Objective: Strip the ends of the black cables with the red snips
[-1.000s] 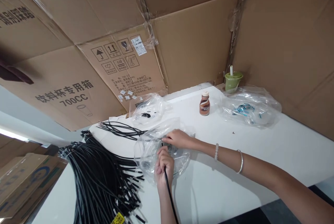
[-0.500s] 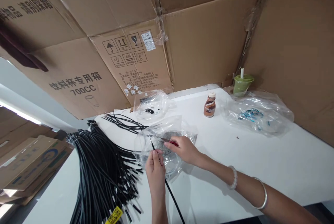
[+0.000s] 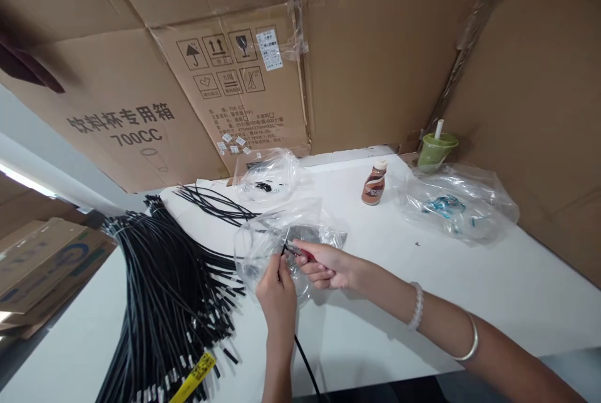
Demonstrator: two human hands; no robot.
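My left hand pinches a black cable close to its upper end, and the rest of it runs down past my wrist to the table's front edge. Red-handled pliers or cutters are gripped in my right hand, their metal jaws at the cable's end just above my left fingertips. Whether the jaws are closed is too small to tell. Under and behind both hands lies a clear plastic bag with small grey metallic pieces inside.
A large bundle of black cables with a yellow tag covers the left of the white table. Behind are loose cables, a clear bag of black parts, a brown bottle, a green cup, another bag and cardboard walls.
The tool has come left onto the cable's end, and the fingers of my right hand have curled round its handles. My left hand has risen slightly. The camera view has shifted.
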